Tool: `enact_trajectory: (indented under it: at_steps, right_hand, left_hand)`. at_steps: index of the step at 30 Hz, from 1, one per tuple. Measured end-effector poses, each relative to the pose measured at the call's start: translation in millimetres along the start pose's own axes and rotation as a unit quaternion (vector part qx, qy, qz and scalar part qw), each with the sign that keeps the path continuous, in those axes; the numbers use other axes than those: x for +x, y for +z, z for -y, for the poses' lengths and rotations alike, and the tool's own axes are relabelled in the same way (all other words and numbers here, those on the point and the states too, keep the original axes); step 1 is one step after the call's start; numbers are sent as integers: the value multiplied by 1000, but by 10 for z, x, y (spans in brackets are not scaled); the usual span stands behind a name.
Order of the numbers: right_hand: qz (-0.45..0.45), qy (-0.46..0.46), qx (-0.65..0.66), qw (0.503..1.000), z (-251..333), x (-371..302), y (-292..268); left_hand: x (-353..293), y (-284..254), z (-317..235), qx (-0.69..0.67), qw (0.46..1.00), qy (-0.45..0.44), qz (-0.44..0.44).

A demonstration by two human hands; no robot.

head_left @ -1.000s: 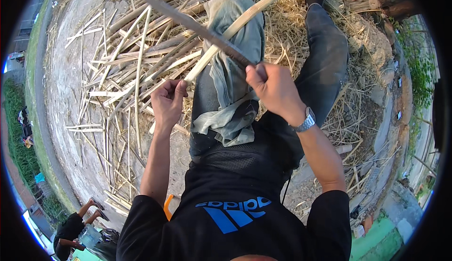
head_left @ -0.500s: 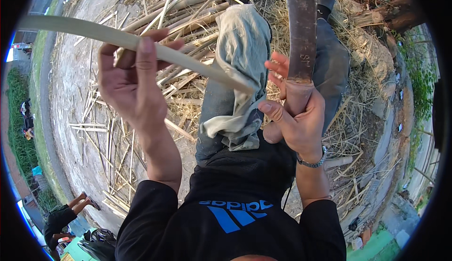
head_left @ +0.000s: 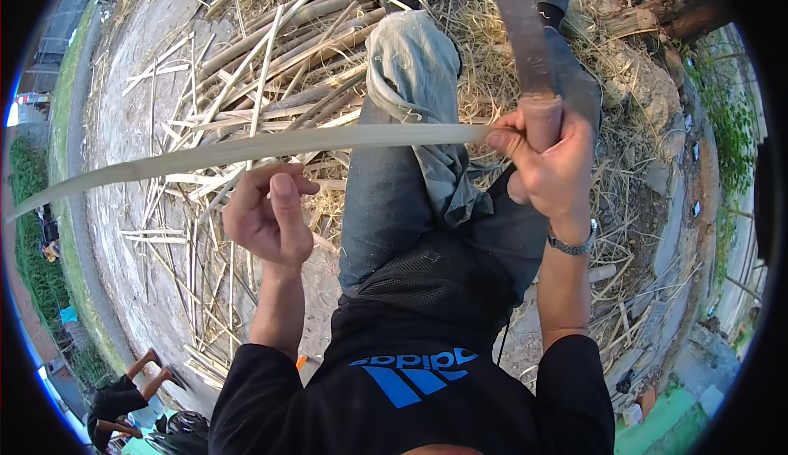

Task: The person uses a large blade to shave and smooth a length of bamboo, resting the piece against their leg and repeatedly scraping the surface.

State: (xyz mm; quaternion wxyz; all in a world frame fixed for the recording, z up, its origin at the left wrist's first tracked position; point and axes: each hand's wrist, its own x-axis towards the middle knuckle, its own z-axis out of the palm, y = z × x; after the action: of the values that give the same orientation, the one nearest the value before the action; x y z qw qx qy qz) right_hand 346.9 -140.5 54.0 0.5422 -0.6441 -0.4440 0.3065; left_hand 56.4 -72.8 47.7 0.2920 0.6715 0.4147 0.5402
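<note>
My right hand [head_left: 562, 160] is closed round the wooden handle [head_left: 542, 121] of a long-bladed machete. Its dark, worn blade [head_left: 521, 36] points away from me between my lower legs. The same hand's thumb and finger pinch one end of a long, pale bamboo strip [head_left: 345, 137]. That strip stretches leftward across my thighs and bends down toward the far left rim. Just below it my left hand [head_left: 271, 213] is loosely curled with the thumb raised, holding nothing. A grey-green cloth [head_left: 414, 61] is draped over my left knee and hangs down between my legs.
Bamboo poles and split strips [head_left: 287, 61] lie piled beyond my left leg. Fibrous shavings [head_left: 492, 69] cover the ground between my feet. Thin strips [head_left: 197, 266] are scattered at left. A log [head_left: 681, 12] lies at far right. Another person's legs [head_left: 148, 373] show at lower left.
My left hand has let go of the strip and moved down. The strip's near end has passed to my right hand, which moved right and up, tilting the machete leftward.
</note>
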Motion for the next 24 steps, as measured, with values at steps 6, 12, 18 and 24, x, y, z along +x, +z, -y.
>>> enact_trajectory:
  at_steps: [6,12,18,24]
  right_hand:
    - [-103,-103,3,989,93,146,-238]
    - [-144,-71,83,984,18,20,-295]
    - [-163,-12,47,986,-70,-151,-455]
    - [-147,-31,24,988,-99,-106,-378]
  left_hand:
    - [-290,836,152,207,871,272,353]
    - [-128,1110,198,301,826,282,384]
    - [621,-771,178,-29,922,120,367]
    - [189,-1444,682,460,837,-38,294]
